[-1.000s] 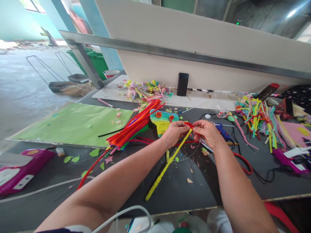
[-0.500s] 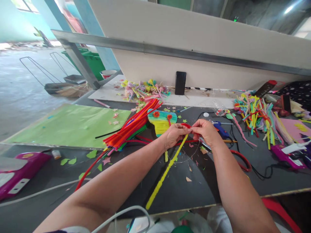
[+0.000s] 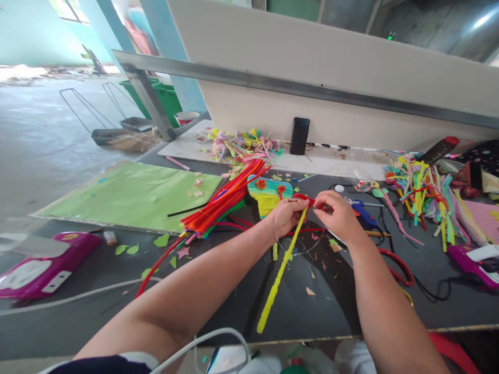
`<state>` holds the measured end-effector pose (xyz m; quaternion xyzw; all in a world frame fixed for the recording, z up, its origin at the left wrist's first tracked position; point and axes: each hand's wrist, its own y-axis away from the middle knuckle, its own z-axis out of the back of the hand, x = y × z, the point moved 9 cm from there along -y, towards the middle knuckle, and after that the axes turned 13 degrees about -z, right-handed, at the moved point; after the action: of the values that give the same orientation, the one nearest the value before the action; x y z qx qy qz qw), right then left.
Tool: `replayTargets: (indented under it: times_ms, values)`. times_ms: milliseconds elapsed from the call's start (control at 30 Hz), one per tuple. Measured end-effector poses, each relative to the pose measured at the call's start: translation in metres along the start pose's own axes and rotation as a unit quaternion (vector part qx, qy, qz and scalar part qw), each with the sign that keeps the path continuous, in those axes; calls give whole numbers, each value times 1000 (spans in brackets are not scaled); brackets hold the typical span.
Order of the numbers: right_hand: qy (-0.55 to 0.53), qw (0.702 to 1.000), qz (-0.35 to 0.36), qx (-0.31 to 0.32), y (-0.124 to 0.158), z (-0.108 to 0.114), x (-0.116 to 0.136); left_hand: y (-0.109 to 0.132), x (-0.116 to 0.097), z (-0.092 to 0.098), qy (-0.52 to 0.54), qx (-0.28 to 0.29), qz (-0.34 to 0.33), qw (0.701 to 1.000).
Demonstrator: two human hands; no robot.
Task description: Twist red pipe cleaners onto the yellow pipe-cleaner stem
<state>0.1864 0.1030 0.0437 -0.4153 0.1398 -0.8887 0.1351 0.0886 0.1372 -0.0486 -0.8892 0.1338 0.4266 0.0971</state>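
Observation:
In the head view, my left hand (image 3: 288,215) is closed, pinching the top of a long yellow pipe cleaner (image 3: 280,272) that slants down toward the table's front edge. A looped red pipe cleaner (image 3: 302,197) shows at the same fingertips. Just to the right, my right hand (image 3: 336,214) has thumb and fingers pinched at the end of the red piece; its exact hold is partly hidden. Behind my left hand lies a blue-and-yellow wrapped shape (image 3: 268,193) with two orange-red flowers.
Bundled red pipe cleaners (image 3: 226,200) lie at left, near a green sheet (image 3: 132,195). A blue glue gun (image 3: 364,214) and a pile of coloured pipe cleaners (image 3: 421,187) are at right. A phone (image 3: 300,136) leans on the board; magenta devices (image 3: 58,265) and cords flank both sides.
My right hand has drawn slightly away from my left, so more of the red pipe cleaner shows between them. The whole view has shifted, with things appearing farther right.

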Motion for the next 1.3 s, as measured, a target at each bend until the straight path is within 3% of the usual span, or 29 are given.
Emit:
replayTargets:
  times_ms: [133,467,833,1000,1200,1300]
  values:
    - [118,990,74,-23,3,-6,12,4,4,-6,10,16,13,1000]
    - [185,981,54,-29,6,-7,12,7,7,-9,27,17,33,999]
    - [92,994,49,-37,-2,-4,-8,9,2,-18,-52,57,-1,997]
    - [69,994,66,-45,-1,-4,-4,11,-4,-18,-103,28,-4,994]
    - [91,992,85,-8,1,-10,2,11,-1,-18,-125,55,9,991]
    - [71,996,44,-20,-2,-10,-4,10,1,-16,-126,64,10,990]
